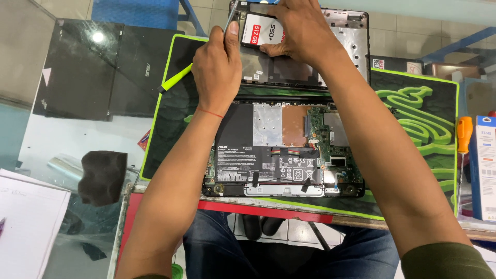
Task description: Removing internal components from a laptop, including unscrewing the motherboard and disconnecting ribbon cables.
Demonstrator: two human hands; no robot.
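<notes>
Left hand (217, 67) is closed around a thin metal screwdriver with a lime-green handle (178, 76). Right hand (299, 28) presses one flat white-and-red rectangular drive (261, 32) at the mat's far edge. One blue-and-white box (484, 165) stands at right, beside one orange-handled screwdriver (464, 135).

Right hand (299, 28) covers the upper right part of the drive (261, 31); its fingertips run off the top edge. Left hand (217, 70) hides the green-handled tool's (175, 78) middle; the metal tip passes out of frame at top. Bottom cover (351, 46): top cut off, left portion behind both hands. Forearms mask parts of the opened laptop (279, 155). Board components too small to tell. Blue box (484, 165) clipped at right edge. Notepad (28, 227) clipped at left.
</notes>
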